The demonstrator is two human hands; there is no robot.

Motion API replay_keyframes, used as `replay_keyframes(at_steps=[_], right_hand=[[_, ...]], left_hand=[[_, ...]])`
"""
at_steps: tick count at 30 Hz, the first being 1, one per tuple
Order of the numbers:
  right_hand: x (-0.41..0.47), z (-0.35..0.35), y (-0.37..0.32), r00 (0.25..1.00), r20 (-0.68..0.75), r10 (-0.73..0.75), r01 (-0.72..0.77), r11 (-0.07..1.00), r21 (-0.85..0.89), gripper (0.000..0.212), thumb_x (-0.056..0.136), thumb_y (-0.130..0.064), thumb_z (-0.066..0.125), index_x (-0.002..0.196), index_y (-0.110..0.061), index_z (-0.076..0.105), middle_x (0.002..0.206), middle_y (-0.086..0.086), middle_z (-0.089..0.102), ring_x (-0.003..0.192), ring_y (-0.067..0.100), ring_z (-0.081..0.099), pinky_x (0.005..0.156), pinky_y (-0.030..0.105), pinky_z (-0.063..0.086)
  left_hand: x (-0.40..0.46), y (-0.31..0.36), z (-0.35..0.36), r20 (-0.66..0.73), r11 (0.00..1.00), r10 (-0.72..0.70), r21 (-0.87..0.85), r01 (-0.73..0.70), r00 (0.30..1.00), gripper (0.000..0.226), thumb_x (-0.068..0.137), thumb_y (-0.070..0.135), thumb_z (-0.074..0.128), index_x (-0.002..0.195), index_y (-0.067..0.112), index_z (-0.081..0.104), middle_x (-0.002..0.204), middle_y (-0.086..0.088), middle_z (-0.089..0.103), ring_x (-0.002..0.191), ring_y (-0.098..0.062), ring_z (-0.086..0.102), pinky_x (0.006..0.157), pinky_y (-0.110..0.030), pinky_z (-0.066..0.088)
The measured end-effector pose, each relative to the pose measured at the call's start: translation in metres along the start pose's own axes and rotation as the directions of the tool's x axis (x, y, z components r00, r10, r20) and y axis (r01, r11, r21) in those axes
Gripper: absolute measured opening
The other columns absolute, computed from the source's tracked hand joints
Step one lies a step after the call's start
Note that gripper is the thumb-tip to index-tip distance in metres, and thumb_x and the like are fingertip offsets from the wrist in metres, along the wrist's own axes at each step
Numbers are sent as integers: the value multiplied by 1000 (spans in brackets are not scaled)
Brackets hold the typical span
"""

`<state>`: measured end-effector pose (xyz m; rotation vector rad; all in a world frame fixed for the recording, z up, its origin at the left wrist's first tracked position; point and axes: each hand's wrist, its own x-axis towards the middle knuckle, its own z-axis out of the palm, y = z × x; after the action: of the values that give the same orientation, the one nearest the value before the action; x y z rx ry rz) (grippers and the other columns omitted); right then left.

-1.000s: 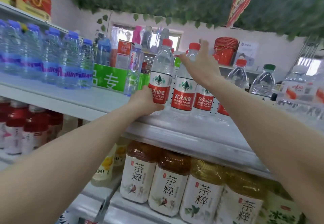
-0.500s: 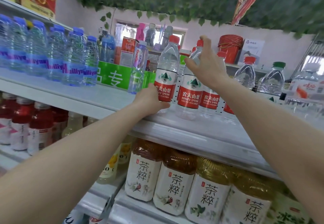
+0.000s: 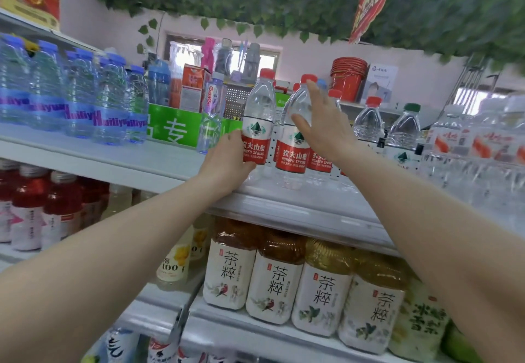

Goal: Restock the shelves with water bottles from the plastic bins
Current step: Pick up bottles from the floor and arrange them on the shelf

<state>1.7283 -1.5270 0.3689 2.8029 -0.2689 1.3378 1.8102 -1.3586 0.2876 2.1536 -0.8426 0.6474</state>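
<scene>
Head view looks up at a white shelf [image 3: 136,164] stocked with drinks. Both bare arms reach up to it from the near edge. The left hand [image 3: 227,164] has its fingers curled round the lower body of a red-capped water bottle [image 3: 257,124], its thumb lying on the red label; the bottle stands upright near the front edge of the shelf. Just right of it stands a second red-label bottle [image 3: 292,149], also upright, with a third close behind on its right. The right hand [image 3: 326,129] is spread loosely with fingers straight, its thumb and palm lying against the clear shoulder of the second bottle, not clenched round it. Farther right on the same shelf are more clear bottles, one with a green cap [image 3: 404,127], and shrink-wrapped packs at the right edge. To the left sits a row of blue-capped bottles [image 3: 76,107] with purple lettering, then a green box [image 3: 173,129] with white characters. On the shelf below, near the centre, stand tea bottles [image 3: 272,283] with white labels, and red drink bottles [image 3: 31,209] fill the left side. Leafy green trim hangs overhead.
</scene>
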Motion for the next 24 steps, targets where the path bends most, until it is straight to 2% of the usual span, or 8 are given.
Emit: replay_keyframes(at_steps=[5, 11, 16, 18, 21, 24], right_hand=[[-58, -12, -11, 1000, 11, -28, 30, 975, -219, 51, 102, -39, 42, 147, -19, 30, 139, 17, 44, 114, 38, 54, 86, 46, 48], [-145, -19, -43, 997, 11, -82, 81, 944, -320, 45, 102, -39, 41, 139, -14, 41, 130, 11, 51, 111, 30, 55, 81, 44, 53], [-232, 10, -68, 989, 44, -144, 151, 953, -263, 39, 100, -33, 45, 133, -11, 49, 122, 11, 55, 105, 29, 55, 72, 39, 49], [-274, 33, -76, 985, 113, -133, 154, 966, -207, 40, 99, -30, 46, 134, -10, 50, 123, 12, 54, 105, 33, 55, 66, 37, 47], [-345, 80, -85, 961, 264, -86, 125, 983, -134, 40, 100, -29, 46, 134, -9, 49, 127, 16, 53, 103, 38, 56, 68, 42, 49], [-423, 132, -92, 920, 390, -27, 66, 994, -87, 38, 100, -31, 46, 130, -10, 50, 118, 15, 53, 101, 36, 54, 62, 39, 46]], left_hand=[[-50, -10, -25, -30, 987, 138, 90, -135, 990, 63, 90, 28, 63, 144, 11, 36, 141, -9, 44, 127, -27, 45, 102, -37, 37], [-122, -39, -39, -34, 966, 240, 108, -235, 970, 56, 89, 26, 63, 140, 13, 43, 137, -10, 48, 123, -30, 46, 100, -41, 41], [-191, -70, -26, 29, 957, 271, 96, -272, 962, 54, 88, 22, 63, 138, 11, 45, 136, -11, 48, 124, -31, 46, 100, -39, 40], [-223, -88, -10, 65, 961, 259, 87, -264, 964, 54, 89, 22, 63, 138, 12, 45, 136, -10, 49, 122, -32, 47, 97, -40, 42], [-282, -120, 24, 179, 974, 205, 60, -218, 962, 51, 89, 22, 61, 138, 13, 46, 136, -11, 49, 117, -36, 49, 88, -45, 45], [-349, -157, 65, 341, 977, 181, 43, -208, 923, 52, 89, 22, 64, 137, 11, 48, 136, -12, 50, 120, -35, 48, 91, -42, 43]])
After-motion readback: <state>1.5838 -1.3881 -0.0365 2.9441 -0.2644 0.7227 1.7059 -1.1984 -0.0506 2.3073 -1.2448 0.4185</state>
